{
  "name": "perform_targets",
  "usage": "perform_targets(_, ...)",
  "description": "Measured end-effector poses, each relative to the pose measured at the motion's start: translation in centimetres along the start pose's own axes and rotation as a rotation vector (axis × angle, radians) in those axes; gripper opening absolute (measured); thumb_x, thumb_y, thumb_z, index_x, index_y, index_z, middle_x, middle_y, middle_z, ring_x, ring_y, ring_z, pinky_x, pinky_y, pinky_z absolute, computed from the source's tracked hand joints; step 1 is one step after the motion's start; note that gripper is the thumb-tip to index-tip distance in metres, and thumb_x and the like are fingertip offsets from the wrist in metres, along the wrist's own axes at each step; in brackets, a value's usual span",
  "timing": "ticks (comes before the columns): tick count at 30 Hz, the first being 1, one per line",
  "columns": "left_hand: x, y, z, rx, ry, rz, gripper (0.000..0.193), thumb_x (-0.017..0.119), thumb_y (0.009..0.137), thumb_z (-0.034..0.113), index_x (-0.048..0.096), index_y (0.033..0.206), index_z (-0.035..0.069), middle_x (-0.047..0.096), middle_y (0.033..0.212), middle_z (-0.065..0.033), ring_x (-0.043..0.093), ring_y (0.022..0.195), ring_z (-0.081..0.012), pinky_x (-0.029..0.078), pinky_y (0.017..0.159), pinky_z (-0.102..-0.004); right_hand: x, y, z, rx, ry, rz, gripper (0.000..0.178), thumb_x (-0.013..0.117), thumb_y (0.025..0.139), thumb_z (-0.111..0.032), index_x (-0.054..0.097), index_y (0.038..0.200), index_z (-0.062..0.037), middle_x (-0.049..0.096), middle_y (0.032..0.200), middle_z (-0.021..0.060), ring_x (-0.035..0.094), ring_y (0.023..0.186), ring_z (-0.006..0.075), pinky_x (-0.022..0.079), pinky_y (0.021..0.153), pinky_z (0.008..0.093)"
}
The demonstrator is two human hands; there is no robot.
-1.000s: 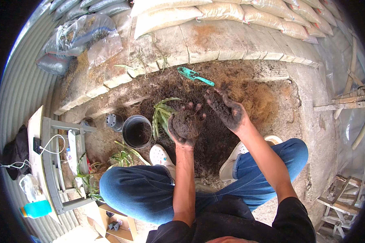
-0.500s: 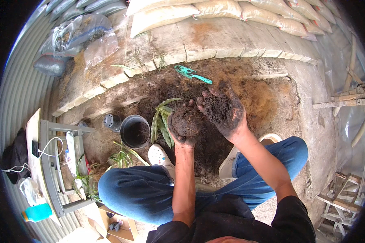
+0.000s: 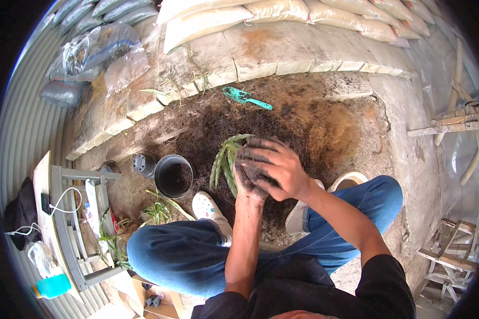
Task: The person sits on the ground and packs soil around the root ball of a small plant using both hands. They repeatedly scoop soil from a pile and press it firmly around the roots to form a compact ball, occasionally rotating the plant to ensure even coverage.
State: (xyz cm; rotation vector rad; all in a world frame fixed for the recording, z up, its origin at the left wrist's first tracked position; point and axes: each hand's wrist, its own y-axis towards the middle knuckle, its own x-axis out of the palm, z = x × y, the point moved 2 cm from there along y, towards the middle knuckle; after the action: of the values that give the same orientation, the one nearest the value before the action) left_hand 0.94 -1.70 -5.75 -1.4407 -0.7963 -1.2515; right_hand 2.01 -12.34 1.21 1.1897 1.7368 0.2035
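My left hand cups the soil-covered root ball of a green succulent-like plant with long, spotted leaves. The leaves droop out on the left side of that hand. My right hand, dark with soil, lies over the root ball from above, its fingers wrapped across it. Between the two hands the root ball is mostly hidden. Below them dark loose soil covers the ground. To the left stands a black plastic pot with some soil in it. Beyond my hands lies a teal hand trowel, dirty with soil.
Brown fibre is spread at the right of the soil. A small dark pot lies by the black one, and loose plants rest near my left knee. A grey stand is at the left; pale sacks line the back.
My right hand, which held loose soil palm up, has turned over and come left onto the root ball. The left hand still holds the plant.
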Motion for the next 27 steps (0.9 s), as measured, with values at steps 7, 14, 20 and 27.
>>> perform_targets(7,-3.1,1.6,1.1,-0.026,-0.056,0.074,0.039,0.038,0.097,0.038,0.056,0.121,0.012,0.059,0.12,-0.0119,0.059,0.108,-0.0258,0.05,0.093,-0.0428,0.7,-1.0,1.5,0.086,-0.049,-0.179,0.065,0.056,0.084,-0.042,0.044,0.139,-0.0083,0.044,0.14,0.0178,0.041,0.129,0.0376,0.019,0.113,0.0507)
perform_targets(14,-2.1,2.0,1.1,-0.132,-0.069,0.029,0.044,0.041,0.094,0.043,0.057,0.121,0.012,0.061,0.117,-0.0106,0.06,0.106,-0.0286,0.05,0.091,-0.0454,-3.7,2.0,0.1,0.129,0.146,0.149,0.061,0.057,0.086,-0.04,0.045,0.137,-0.0068,0.043,0.141,0.0163,0.036,0.133,0.0338,0.023,0.112,0.0485)
perform_targets(20,-3.8,2.8,-0.6,-0.102,-0.162,-0.133,0.037,0.045,0.096,0.039,0.056,0.118,0.011,0.06,0.113,-0.008,0.06,0.102,-0.0236,0.052,0.089,-0.0403,1.1,-2.8,2.5,-0.035,-0.14,0.175,0.037,0.066,0.078,-0.015,0.063,0.113,-0.0048,0.058,0.121,0.0145,0.055,0.113,0.0316,0.047,0.095,0.0436)
perform_targets(27,-3.3,3.0,-0.4,-0.018,-0.019,-0.066,0.045,0.042,0.096,0.045,0.053,0.124,0.012,0.055,0.125,-0.0112,0.056,0.111,-0.0285,0.049,0.093,-0.0463,-0.6,-0.6,1.0,0.055,-0.055,-0.009,0.048,0.064,0.079,-0.029,0.06,0.122,-0.0075,0.054,0.129,0.015,0.049,0.122,0.0335,0.033,0.107,0.0481)
